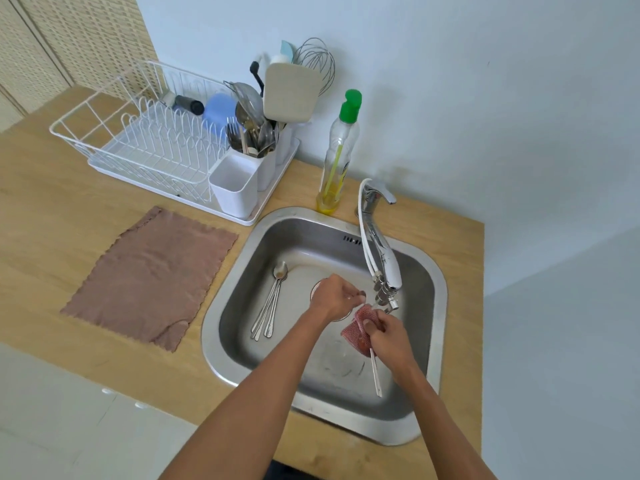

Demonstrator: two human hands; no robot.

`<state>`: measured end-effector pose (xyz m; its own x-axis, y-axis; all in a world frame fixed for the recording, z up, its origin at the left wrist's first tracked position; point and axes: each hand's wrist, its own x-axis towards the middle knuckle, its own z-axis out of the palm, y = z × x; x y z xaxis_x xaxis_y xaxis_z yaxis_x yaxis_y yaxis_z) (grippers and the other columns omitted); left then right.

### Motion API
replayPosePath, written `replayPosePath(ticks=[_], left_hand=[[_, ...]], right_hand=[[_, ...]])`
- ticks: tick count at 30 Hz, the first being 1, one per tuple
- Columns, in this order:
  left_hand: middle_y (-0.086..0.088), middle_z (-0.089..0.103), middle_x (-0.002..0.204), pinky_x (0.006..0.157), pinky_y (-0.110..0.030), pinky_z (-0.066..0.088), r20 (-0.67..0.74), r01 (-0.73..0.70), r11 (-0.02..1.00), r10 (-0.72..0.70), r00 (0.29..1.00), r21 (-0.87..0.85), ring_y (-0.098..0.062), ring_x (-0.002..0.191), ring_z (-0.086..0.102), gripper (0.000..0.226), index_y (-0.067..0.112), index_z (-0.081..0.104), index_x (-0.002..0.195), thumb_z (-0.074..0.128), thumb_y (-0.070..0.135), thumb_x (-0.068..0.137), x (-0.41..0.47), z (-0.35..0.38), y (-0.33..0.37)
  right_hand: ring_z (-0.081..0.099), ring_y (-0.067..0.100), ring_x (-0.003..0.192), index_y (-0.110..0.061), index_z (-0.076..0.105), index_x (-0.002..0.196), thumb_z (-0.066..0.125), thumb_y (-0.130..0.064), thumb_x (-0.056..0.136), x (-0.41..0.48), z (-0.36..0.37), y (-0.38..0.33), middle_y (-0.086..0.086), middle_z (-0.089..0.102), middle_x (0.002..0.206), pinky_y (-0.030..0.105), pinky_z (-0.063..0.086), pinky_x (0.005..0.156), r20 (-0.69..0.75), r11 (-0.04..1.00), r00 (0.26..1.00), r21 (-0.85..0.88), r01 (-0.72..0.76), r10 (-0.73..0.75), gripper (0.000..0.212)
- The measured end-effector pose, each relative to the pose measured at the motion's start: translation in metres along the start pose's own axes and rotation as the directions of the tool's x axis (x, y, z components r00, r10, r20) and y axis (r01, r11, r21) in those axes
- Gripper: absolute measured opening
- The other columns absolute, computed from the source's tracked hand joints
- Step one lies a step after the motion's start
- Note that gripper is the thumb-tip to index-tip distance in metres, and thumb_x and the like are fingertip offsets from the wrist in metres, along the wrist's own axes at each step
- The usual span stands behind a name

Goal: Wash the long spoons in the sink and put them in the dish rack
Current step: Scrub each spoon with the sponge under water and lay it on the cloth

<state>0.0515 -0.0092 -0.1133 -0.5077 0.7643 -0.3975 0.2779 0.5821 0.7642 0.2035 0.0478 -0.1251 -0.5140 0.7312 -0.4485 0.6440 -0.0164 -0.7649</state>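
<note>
Both hands are over the steel sink (438,296), just under the tap spout. My left hand (337,297) pinches the bowl end of a long spoon (375,375), whose handle slants down toward me. My right hand (389,336) grips a pink mesh scrubber (358,329) wrapped around that spoon's upper part. Several more long spoons (272,303) lie together on the sink floor at the left. The white wire dish rack (145,133) stands on the counter at the back left, with a white cutlery cup (235,188) at its right end.
A chrome tap (379,251) reaches over the sink from the back. A dish soap bottle (341,150) with a green cap stands behind the sink. A brown cloth (149,275) lies flat on the wooden counter, left of the sink. Utensils fill the rack's rear holders.
</note>
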Motion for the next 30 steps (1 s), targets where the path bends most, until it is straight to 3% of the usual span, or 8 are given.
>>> replayPosePath(ticks=[3, 8, 11, 13, 16, 21, 26, 30], left_hand=[[0.001, 0.078, 0.088, 0.081, -0.030, 0.056, -0.026, -0.017, 0.993, 0.014, 1.000, -0.116, -0.011, 0.082, 0.070, 0.016, 0.015, 0.082, 0.090, 0.079, 0.029, 0.083, 0.004, -0.003, -0.005], [0.001, 0.078, 0.082, 0.072, -0.023, 0.057, -0.241, 0.034, 0.941, -0.122, 0.963, -0.338, -0.011, 0.075, 0.072, 0.016, 0.013, 0.081, 0.090, 0.079, 0.027, 0.083, 0.018, -0.027, -0.010], [0.001, 0.078, 0.080, 0.060, -0.012, 0.053, -0.206, 0.034, 0.927, -0.119, 0.971, -0.375, -0.016, 0.075, 0.074, 0.016, 0.010, 0.080, 0.094, 0.075, 0.024, 0.087, 0.019, -0.029, -0.011], [-0.001, 0.077, 0.078, 0.054, -0.009, 0.052, -0.180, 0.042, 0.917, -0.123, 0.976, -0.398, -0.022, 0.077, 0.074, 0.016, 0.008, 0.079, 0.097, 0.074, 0.021, 0.089, 0.016, -0.022, -0.013], [-0.005, 0.077, 0.077, 0.065, -0.018, 0.057, -0.199, 0.055, 0.881, -0.166, 0.966, -0.470, -0.015, 0.074, 0.074, 0.015, 0.006, 0.079, 0.094, 0.076, 0.019, 0.087, 0.015, -0.018, -0.019], [0.000, 0.077, 0.078, 0.066, -0.011, 0.047, -0.274, 0.093, 0.845, -0.273, 0.922, -0.527, 0.007, 0.061, 0.064, 0.015, 0.013, 0.079, 0.091, 0.075, 0.027, 0.087, 0.027, -0.044, -0.036], [-0.003, 0.077, 0.079, 0.063, -0.016, 0.046, -0.160, 0.114, 0.847, -0.228, 0.960, -0.519, 0.005, 0.057, 0.064, 0.016, 0.008, 0.078, 0.088, 0.070, 0.022, 0.091, 0.011, -0.034, -0.040], [-0.001, 0.077, 0.075, 0.064, -0.021, 0.049, -0.139, 0.115, 0.841, -0.219, 0.966, -0.528, 0.003, 0.059, 0.066, 0.014, 0.007, 0.076, 0.086, 0.073, 0.020, 0.089, 0.001, -0.027, -0.039]], right_hand=[[0.066, 0.012, 0.086, -0.018, 0.071, 0.100, 0.057, -0.016, 0.097, -0.003, -0.004, -0.001, -0.002, 0.071, 0.091, 0.022, 0.051, 0.070, 0.014, 1.000, 1.000, -0.013, 0.022, -0.022, 0.015], [0.062, 0.012, 0.074, -0.022, 0.066, 0.081, 0.058, -0.016, 0.097, -0.014, -0.013, 0.017, -0.007, 0.065, 0.075, 0.015, 0.045, 0.061, 0.076, 0.994, 0.997, -0.110, 0.016, -0.007, 0.019], [0.059, 0.009, 0.073, -0.026, 0.063, 0.077, 0.056, -0.016, 0.099, -0.007, -0.015, 0.011, -0.010, 0.063, 0.075, 0.009, 0.041, 0.060, 0.074, 0.990, 0.997, -0.140, 0.010, 0.001, 0.025], [0.060, 0.010, 0.081, -0.025, 0.066, 0.091, 0.054, -0.022, 0.101, 0.004, -0.011, -0.004, -0.006, 0.065, 0.086, 0.013, 0.043, 0.067, 0.096, 0.989, 0.995, -0.148, 0.010, 0.004, 0.015], [0.064, 0.022, 0.091, -0.019, 0.065, 0.109, 0.050, -0.034, 0.102, 0.014, -0.006, -0.021, 0.000, 0.065, 0.093, 0.029, 0.048, 0.077, 0.154, 0.970, 0.988, -0.236, 0.052, -0.015, 0.023], [0.064, 0.020, 0.072, -0.007, 0.064, 0.091, 0.054, -0.027, 0.099, 0.003, -0.022, -0.003, 0.012, 0.068, 0.082, 0.042, 0.056, 0.072, 0.195, 0.938, 0.981, -0.338, 0.074, -0.007, 0.024], [0.067, 0.015, 0.074, -0.015, 0.065, 0.086, 0.057, -0.028, 0.098, 0.006, -0.022, -0.005, 0.006, 0.068, 0.085, 0.027, 0.056, 0.068, 0.167, 0.935, 0.986, -0.349, 0.058, 0.001, 0.019], [0.069, 0.021, 0.081, -0.013, 0.068, 0.098, 0.057, -0.031, 0.099, 0.011, -0.021, -0.016, 0.007, 0.070, 0.088, 0.036, 0.057, 0.075, 0.156, 0.948, 0.987, -0.317, 0.020, 0.032, 0.021]])
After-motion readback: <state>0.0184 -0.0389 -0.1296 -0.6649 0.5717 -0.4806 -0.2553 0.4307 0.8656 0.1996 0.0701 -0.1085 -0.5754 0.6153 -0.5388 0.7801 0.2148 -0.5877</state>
